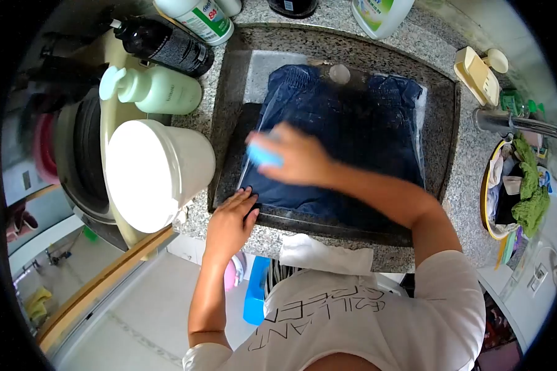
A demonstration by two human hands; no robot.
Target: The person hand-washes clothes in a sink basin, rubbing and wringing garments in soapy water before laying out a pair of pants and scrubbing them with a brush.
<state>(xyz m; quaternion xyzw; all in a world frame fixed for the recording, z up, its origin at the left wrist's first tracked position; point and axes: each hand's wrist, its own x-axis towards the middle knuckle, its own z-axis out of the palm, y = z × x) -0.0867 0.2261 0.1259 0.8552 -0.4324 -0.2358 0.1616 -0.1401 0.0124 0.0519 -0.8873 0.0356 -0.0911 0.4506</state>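
Observation:
Wet dark blue cloth lies spread flat in a dark stone sink. My right hand, blurred by motion, grips a light blue object over the left part of the cloth; whether it is a brush or a sponge is too smeared to tell. At the cloth's lower left corner, by the sink's front edge, my left hand rests with its fingers spread and holds nothing. A round whitish piece sits at the cloth's far edge.
On the left stand a white bucket, a green pump bottle and a black bottle. Detergent bottles line the back. A metal faucet and a basin with cloths are right. White cloth hangs at the front edge.

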